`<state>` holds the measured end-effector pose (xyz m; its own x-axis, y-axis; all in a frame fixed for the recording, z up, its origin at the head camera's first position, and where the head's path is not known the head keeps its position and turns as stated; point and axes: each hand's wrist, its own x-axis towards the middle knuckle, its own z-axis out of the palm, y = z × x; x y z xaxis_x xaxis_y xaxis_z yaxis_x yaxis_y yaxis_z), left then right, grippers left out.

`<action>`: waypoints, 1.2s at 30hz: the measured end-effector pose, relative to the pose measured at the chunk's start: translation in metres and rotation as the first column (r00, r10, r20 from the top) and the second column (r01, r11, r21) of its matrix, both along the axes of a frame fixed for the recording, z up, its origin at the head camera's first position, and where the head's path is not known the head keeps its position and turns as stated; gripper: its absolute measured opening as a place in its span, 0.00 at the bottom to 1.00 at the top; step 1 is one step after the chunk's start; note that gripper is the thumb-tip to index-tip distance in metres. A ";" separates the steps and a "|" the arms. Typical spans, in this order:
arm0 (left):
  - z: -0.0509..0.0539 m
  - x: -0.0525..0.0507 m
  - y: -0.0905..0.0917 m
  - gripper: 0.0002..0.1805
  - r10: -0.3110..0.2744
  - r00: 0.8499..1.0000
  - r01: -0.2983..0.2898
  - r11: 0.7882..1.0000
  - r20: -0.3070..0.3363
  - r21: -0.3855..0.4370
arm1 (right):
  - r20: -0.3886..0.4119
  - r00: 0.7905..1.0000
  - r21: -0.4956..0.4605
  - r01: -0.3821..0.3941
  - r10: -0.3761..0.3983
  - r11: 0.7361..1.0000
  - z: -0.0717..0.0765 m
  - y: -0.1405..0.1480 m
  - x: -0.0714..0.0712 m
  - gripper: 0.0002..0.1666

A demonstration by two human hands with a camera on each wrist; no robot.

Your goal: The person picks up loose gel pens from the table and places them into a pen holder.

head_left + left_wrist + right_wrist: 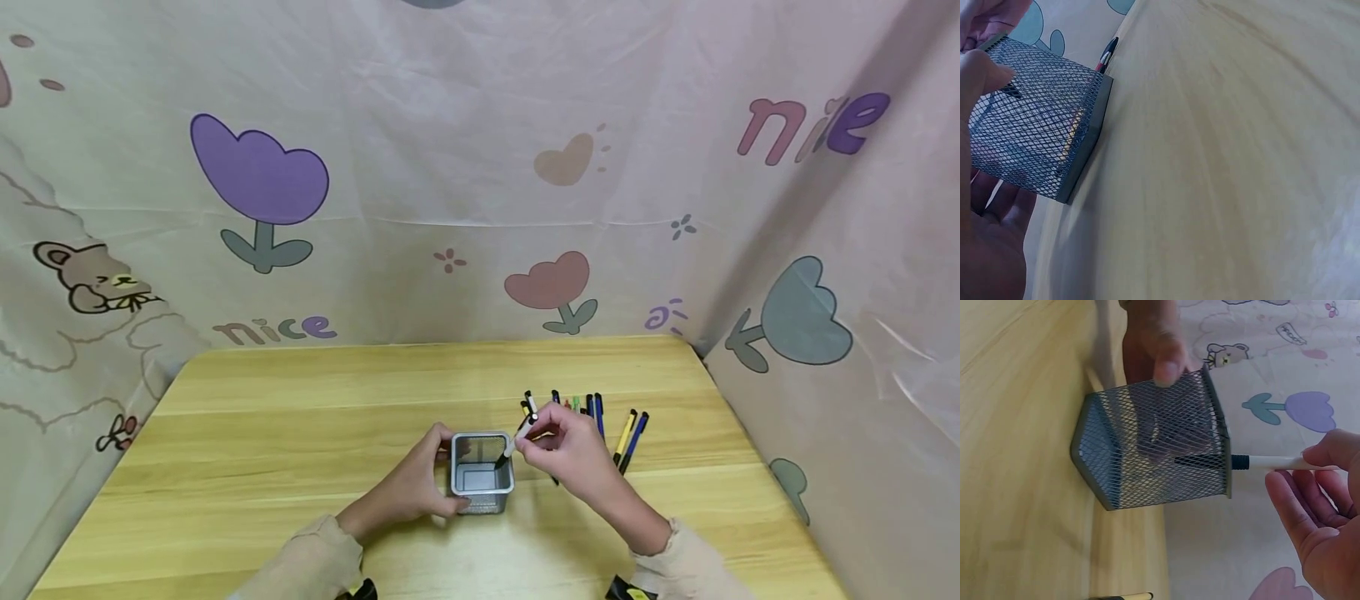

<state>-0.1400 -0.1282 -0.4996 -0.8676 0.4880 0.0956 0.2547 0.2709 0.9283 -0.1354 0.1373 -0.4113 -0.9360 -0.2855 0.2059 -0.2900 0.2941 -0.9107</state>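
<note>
Your right hand (pixel 570 450) pinches a white pen (pixel 1272 462) — black end inside the mesh cup (pixel 483 503), head frame's lower centre. Your left hand (pixel 412 485) grips the cup. Wrist views show that end through the mesh; head view adds loose pens (pixel 625 437), right of centre.

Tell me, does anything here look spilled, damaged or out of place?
Nothing stands out: I see no spill or damage. The mesh cup looks upright in the left hand, the right hand holds a white pen at its opening, and the loose pens lie unevenly.
</note>
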 end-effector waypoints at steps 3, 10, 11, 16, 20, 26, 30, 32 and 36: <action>0.000 0.000 0.000 0.42 0.002 1.000 -0.002 1.000 -0.004 0.000 | 0.016 1.000 0.032 0.006 -0.006 0.999 -0.003 -0.001 0.000 0.09; -0.003 0.001 0.000 0.41 0.005 1.000 -0.005 1.000 -0.016 -0.002 | 0.023 1.000 0.105 -0.015 0.012 0.994 -0.009 -0.005 -0.002 0.07; -0.004 0.001 0.000 0.42 0.006 1.000 -0.006 1.000 -0.016 -0.004 | 0.014 1.000 0.119 -0.019 0.017 0.993 -0.011 -0.005 -0.003 0.06; -0.005 0.000 -0.001 0.42 0.005 1.000 -0.005 1.000 -0.007 -0.004 | -0.037 0.999 0.192 -0.021 0.029 0.981 -0.016 -0.007 -0.006 0.04; -0.006 -0.001 -0.001 0.42 0.001 1.000 -0.001 1.000 -0.009 0.007 | -0.050 0.998 0.225 -0.018 0.030 0.974 -0.019 -0.008 -0.006 0.04; -0.005 0.000 0.000 0.41 0.007 0.999 -0.007 1.000 -0.038 0.014 | -0.099 0.994 0.253 -0.029 0.056 0.967 -0.026 -0.009 -0.009 0.06; -0.005 0.000 0.000 0.41 0.006 0.999 -0.005 1.000 -0.044 0.025 | -0.120 0.992 0.262 -0.016 0.048 0.965 -0.029 -0.010 -0.010 0.06; -0.005 0.000 0.000 0.41 0.004 0.999 -0.003 1.000 -0.041 0.030 | -0.125 0.991 0.264 -0.005 0.040 0.965 -0.030 -0.010 -0.010 0.06; -0.006 -0.001 0.001 0.41 0.001 0.999 0.000 0.999 -0.044 0.035 | -0.136 0.990 0.267 0.013 0.024 0.964 -0.031 -0.009 -0.012 0.06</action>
<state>-0.1408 -0.1271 -0.5053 -0.8625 0.4831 0.1503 0.2950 0.2389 0.9251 -0.1472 0.1279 -0.4421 -0.9024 -0.3526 0.2475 -0.4086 0.5186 -0.7510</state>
